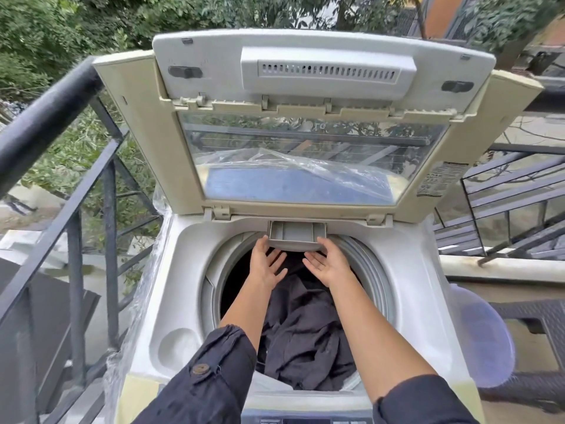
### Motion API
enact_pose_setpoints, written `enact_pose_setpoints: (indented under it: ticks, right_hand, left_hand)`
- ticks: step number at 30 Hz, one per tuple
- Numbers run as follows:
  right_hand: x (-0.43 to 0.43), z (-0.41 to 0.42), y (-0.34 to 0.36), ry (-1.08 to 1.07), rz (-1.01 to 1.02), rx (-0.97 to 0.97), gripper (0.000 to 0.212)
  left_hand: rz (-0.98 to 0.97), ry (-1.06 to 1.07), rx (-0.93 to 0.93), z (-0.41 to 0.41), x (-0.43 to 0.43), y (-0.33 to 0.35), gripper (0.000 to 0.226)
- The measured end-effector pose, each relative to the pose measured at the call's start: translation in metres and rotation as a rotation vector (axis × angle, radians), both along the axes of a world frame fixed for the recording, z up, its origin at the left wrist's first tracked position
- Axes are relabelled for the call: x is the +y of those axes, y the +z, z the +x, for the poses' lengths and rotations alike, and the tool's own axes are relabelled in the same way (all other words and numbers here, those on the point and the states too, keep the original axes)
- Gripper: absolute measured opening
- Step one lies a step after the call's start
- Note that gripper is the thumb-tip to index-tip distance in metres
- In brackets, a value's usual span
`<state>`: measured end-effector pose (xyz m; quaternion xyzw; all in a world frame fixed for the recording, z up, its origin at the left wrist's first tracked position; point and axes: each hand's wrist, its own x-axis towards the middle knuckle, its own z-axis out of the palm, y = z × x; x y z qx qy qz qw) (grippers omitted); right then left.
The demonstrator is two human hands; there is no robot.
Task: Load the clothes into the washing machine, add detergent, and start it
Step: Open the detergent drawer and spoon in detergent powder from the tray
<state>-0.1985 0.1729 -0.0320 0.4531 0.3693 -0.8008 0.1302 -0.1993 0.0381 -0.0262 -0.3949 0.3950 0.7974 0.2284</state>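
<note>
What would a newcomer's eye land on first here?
The washing machine has its big lid raised, filling the upper middle. Below it, dark clothes lie heaped in the open drum. Over them, the left hand and right hand reach with spread fingers to a small grey drawer pulled out at the drum's far rim.

Dark charcoal clothes fill the pale grey washing machine, its yellowed cream lid beside black railings.
</note>
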Motion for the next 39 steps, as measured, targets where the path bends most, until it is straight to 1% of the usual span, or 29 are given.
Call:
enact_pose_setpoints:
  ticks: [4, 6, 7, 10, 14, 16, 17, 19, 20, 23, 27, 30, 33, 35, 39]
  right_hand:
    - [-0.001, 0.003, -0.002, -0.023, 0.014, 0.012, 0.009]
    - [-0.001, 0.005, -0.004, -0.023, 0.035, 0.018, 0.006]
    - [-0.001, 0.006, -0.005, -0.027, 0.044, 0.021, 0.009]
    - [-0.001, 0.009, -0.006, -0.054, 0.046, 0.043, 0.032]
    - [-0.002, 0.011, -0.006, -0.07, 0.04, 0.057, 0.042]
    - [-0.003, 0.013, -0.006, -0.076, 0.05, 0.063, 0.044]
    - [-0.003, 0.013, -0.005, -0.08, 0.052, 0.067, 0.045]
    - [-0.004, 0.014, -0.002, -0.077, 0.061, 0.071, 0.046]
    - [-0.004, 0.015, 0.0, -0.077, 0.066, 0.07, 0.046]
    - [-0.005, 0.017, 0.004, -0.089, 0.069, 0.087, 0.049]
    - [-0.004, 0.023, 0.006, -0.084, 0.09, 0.107, 0.057]
    - [0.0, 0.029, 0.01, -0.062, 0.131, 0.095, 0.049]
    - [0.008, 0.035, 0.012, -0.039, 0.166, 0.105, 0.041]
    - [0.016, 0.039, 0.016, -0.028, 0.195, 0.131, 0.034]
    - [0.035, 0.049, 0.029, -0.055, 0.236, 0.192, 0.005]
  left_hand:
    - [-0.005, 0.02, 0.0, 0.003, -0.002, 0.0, 0.046]
    - [-0.008, 0.022, 0.002, 0.006, -0.003, -0.002, 0.044]
    - [-0.011, 0.021, 0.002, 0.008, -0.003, -0.002, 0.041]
    - [-0.013, 0.033, 0.014, 0.011, -0.004, -0.004, 0.026]
    - [-0.006, 0.036, 0.02, 0.012, -0.004, -0.003, 0.011]
    - [-0.001, 0.034, 0.015, 0.013, -0.005, -0.005, 0.012]
    - [0.0, 0.035, 0.018, 0.014, -0.005, -0.004, 0.016]
    - [-0.002, 0.046, 0.019, 0.016, -0.005, -0.006, 0.037]
    - [-0.005, 0.054, 0.018, 0.017, -0.005, -0.006, 0.043]
    - [-0.008, 0.092, 0.013, 0.02, -0.004, -0.003, 0.045]
    - [-0.03, 0.163, -0.008, 0.027, 0.004, 0.003, 0.04]
    - [-0.081, 0.166, -0.005, 0.029, 0.014, 0.009, 0.035]
    - [-0.146, 0.152, 0.035, 0.029, 0.028, 0.017, 0.018]
    - [-0.195, 0.13, 0.063, 0.028, 0.039, 0.02, 0.021]
    - [-0.284, 0.041, 0.154, 0.031, 0.067, 0.025, 0.022]
